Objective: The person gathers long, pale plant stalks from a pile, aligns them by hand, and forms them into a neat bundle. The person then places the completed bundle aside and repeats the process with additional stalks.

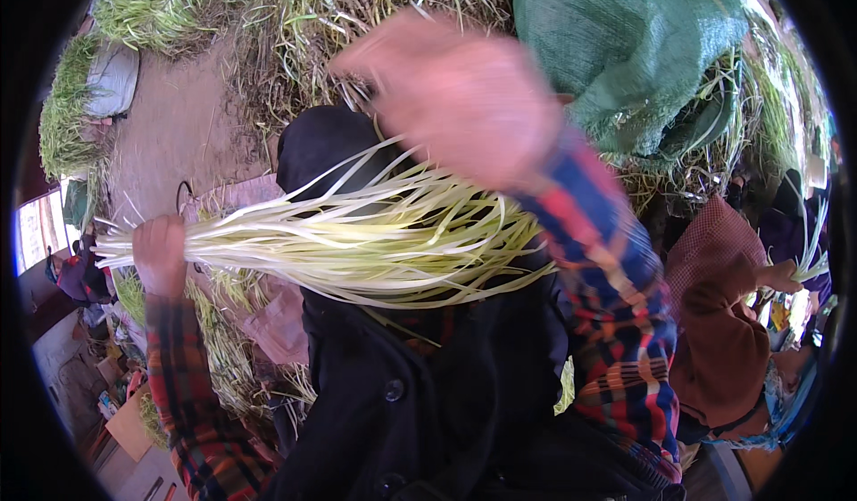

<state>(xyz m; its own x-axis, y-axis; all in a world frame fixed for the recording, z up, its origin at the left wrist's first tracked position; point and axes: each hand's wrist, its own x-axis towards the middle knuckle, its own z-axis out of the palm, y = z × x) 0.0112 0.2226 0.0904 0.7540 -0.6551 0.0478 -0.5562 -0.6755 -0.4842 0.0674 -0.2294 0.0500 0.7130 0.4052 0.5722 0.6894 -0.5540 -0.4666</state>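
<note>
A long bundle of thin pale yellow-white leaves, which look like blanched garlic chives point(348, 237), lies crosswise in front of my chest. My left hand point(159, 253) is closed around its white stem end, and the cut ends stick out past the fist. The leaf tips fan out toward my right arm. My right hand point(462, 99) is raised above the leafy part and is strongly blurred by motion. Whether its fingers hold anything cannot be made out. Its wrist and plaid sleeve cover some of the leaf tips.
Heaps of uncleaned stalks with brown roots point(294, 52) lie on the earthen floor point(194, 113) ahead. Beside them bulges a green woven sack point(622, 46). At the right sits another person in a brown sleeve point(723, 340), holding stalks. Greener bunches point(161, 6) lie at far left.
</note>
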